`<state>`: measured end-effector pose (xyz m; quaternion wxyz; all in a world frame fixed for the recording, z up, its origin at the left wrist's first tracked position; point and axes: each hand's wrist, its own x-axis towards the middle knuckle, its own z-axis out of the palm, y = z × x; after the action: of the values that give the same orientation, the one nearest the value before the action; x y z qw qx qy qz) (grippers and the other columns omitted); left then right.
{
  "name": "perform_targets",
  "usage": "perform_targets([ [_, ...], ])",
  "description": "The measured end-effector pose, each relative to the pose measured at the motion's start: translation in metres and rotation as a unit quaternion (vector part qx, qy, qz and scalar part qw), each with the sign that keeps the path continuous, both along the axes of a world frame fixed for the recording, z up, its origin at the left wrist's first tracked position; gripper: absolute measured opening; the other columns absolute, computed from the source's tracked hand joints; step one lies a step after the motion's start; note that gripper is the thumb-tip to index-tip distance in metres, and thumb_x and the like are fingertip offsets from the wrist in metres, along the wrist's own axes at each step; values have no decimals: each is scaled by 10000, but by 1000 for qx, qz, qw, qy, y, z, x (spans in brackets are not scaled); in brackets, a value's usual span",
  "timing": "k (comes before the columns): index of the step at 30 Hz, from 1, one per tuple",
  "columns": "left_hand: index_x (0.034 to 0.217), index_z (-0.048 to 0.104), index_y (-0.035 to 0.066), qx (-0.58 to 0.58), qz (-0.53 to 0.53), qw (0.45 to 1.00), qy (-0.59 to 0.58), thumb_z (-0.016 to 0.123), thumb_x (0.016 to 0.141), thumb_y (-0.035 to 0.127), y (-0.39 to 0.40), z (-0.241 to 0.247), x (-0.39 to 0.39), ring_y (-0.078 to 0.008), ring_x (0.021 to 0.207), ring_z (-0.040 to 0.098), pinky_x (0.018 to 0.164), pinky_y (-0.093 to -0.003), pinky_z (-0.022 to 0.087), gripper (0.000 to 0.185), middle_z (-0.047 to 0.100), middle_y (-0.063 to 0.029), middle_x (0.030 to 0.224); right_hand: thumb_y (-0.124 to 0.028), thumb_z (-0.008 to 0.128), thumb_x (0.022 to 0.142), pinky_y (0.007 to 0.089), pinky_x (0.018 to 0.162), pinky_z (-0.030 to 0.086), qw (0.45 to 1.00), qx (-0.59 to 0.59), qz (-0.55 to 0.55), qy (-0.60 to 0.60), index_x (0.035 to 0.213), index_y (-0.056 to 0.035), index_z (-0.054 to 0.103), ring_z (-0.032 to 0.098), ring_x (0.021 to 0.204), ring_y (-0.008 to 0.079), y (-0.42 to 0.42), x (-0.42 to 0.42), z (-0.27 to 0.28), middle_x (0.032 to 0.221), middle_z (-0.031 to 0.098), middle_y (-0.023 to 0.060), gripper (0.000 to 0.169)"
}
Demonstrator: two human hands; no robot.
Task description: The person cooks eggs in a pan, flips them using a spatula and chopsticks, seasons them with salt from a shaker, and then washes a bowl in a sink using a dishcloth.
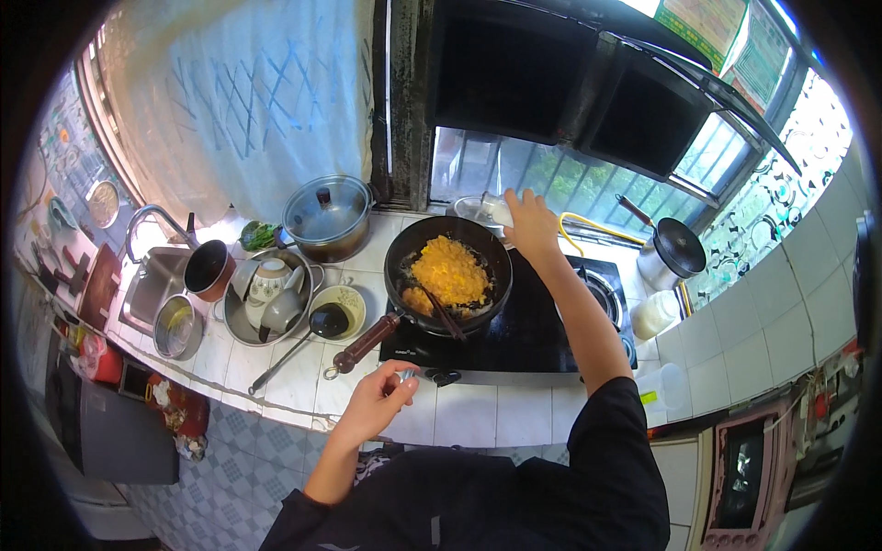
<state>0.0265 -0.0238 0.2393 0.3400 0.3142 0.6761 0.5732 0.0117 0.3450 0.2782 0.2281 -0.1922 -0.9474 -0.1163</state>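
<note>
My right hand [534, 224] grips a small clear jar with white contents [497, 209], tilted towards the left above the far right rim of a black frying pan [394, 268]. Scrambled egg [451, 270], yellow to orange, lies in the pan. A pair of dark chopsticks [444, 315] rests in it, their ends on the near rim. Below the pan's brown handle [365, 342], my left hand [379, 399] pinches a small shiny piece [408, 375], perhaps the jar's cap, between thumb and forefinger. The pan sits over the left side of a black glass gas hob [530, 324].
Left of the hob stand a bowl [356, 303] with a black ladle [329, 321] across it, a pot of dishes [231, 324], a lidded glass-top pot [327, 220] and a steel sink [148, 293]. A small saucepan [672, 251] and a white-filled jar [654, 315] flank the right burner.
</note>
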Motion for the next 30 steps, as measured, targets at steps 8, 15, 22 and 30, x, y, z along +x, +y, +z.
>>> perform_targets([
  [8, 1126, 546, 48, 60, 14, 998, 24, 531, 921, 234, 28, 14, -9, -43, 607, 509, 509, -183, 389, 277, 543, 13, 717, -189, 738, 665, 383, 707, 495, 970, -197, 62, 126, 1136, -137, 485, 580, 897, 287, -16, 43, 6, 991, 558, 104, 537],
  [15, 1028, 569, 13, 105, 63, 986, 114, 572, 901, 269, 116, 45, -45, -73, 589, 512, 512, -237, 398, 285, 548, -26, 631, -35, 672, 747, 309, 745, 507, 669, -680, 202, 220, 1127, -14, 445, 613, 849, 179, -31, 63, -16, 968, 583, 93, 444],
  [22, 881, 608, 10, 58, 35, 960, 271, 591, 860, 427, 181, 66, -12, -203, 568, 565, 543, -315, 427, 417, 587, -109, 644, -212, 741, 652, 364, 794, 483, 892, -398, 138, 166, 1147, -90, 478, 583, 986, 316, -76, 137, -1, 1079, 583, 137, 574],
  [30, 990, 613, 69, 85, -157, 913, 367, 639, 799, 210, 212, 70, 67, -240, 688, 548, 623, -329, 428, 238, 535, -89, 734, -156, 708, 722, 313, 735, 484, 720, -636, 235, 152, 1161, -40, 457, 603, 885, 185, -45, 226, -36, 989, 589, 92, 519],
])
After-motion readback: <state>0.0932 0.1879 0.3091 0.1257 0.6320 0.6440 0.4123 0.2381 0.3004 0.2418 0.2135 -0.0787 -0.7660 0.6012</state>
